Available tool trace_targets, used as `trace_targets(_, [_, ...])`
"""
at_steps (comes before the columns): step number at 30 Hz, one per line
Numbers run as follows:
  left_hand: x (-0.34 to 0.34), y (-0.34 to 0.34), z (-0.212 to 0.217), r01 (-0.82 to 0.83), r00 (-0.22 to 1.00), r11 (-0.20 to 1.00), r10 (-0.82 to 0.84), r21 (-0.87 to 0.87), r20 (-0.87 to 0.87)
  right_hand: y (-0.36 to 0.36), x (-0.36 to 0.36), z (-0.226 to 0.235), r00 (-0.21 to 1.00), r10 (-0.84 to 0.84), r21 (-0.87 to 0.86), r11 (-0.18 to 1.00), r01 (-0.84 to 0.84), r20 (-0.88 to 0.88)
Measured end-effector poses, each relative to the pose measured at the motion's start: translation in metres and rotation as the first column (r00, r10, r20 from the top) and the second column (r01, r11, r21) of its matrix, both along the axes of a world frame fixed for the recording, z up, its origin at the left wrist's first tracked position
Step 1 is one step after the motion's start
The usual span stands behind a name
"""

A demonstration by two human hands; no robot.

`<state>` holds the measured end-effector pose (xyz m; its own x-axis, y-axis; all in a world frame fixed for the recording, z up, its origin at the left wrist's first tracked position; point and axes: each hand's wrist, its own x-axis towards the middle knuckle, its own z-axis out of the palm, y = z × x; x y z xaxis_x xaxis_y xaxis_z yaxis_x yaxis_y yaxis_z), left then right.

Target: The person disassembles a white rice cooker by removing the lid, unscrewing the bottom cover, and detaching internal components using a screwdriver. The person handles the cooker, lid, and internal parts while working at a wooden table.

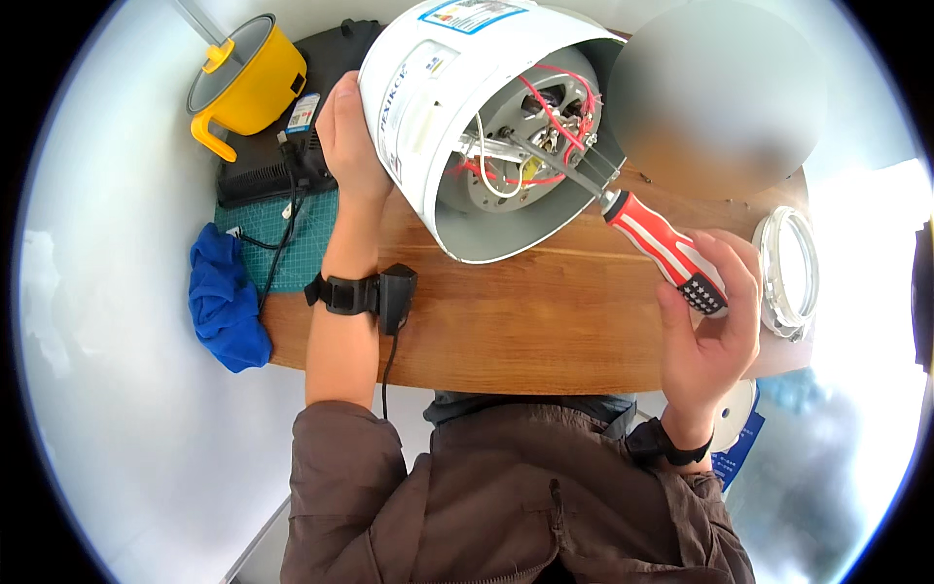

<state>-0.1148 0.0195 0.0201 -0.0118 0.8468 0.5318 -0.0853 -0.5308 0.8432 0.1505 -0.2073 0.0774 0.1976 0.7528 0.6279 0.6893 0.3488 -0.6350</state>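
Observation:
A white, rounded appliance housing [413, 127], much like a rice cooker body, is tilted with its open underside facing right. Inside show a grey metal plate [545, 88], red and white wires and a metal bracket. My left hand [352, 141] holds the housing at its left side, the fingers partly hidden behind it. In my right hand [715, 311] is a screwdriver [662, 243] with a red, white and black patterned handle. Its shaft reaches into the housing, the tip near the bracket; whether it sits on a screw I cannot tell.
At the far left, a yellow pot [258, 88] stands on a black device [263, 175]. A green cutting mat [306, 243], cables and a blue cloth [224, 297] lie nearer. A clear ring-shaped part [769, 273] is at the wooden table's [525, 331] right edge. A round patch upper right is blurred.

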Motion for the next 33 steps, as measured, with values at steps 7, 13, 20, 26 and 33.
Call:
trace_targets(7, [-0.005,0.008,-0.009,-0.027,0.997,0.994,0.034,0.105,-0.064,-0.002,-0.009,0.001,1.000,-0.009,-0.289,0.957,0.003,-0.018])
trace_targets(13, [-0.006,0.012,-0.021,-0.069,0.992,0.968,0.093,0.240,-0.090,-0.001,-0.016,-0.027,0.963,0.039,-0.327,0.936,-0.128,-0.266])
trace_targets(20, [-0.003,0.008,-0.016,-0.109,0.979,0.971,0.142,0.212,-0.148,0.021,-0.039,-0.015,0.974,0.050,0.070,0.997,-0.036,-0.219])
trace_targets(26, [0.014,-0.005,-0.001,-0.012,1.000,0.999,0.012,0.043,0.016,0.058,-0.069,0.010,0.941,0.048,0.031,0.999,-0.040,-0.335])
trace_targets(33, [0.017,-0.007,0.002,-0.033,0.998,0.999,0.031,0.033,0.045,0.076,-0.071,0.003,0.973,-0.184,0.110,0.974,0.200,-0.137])
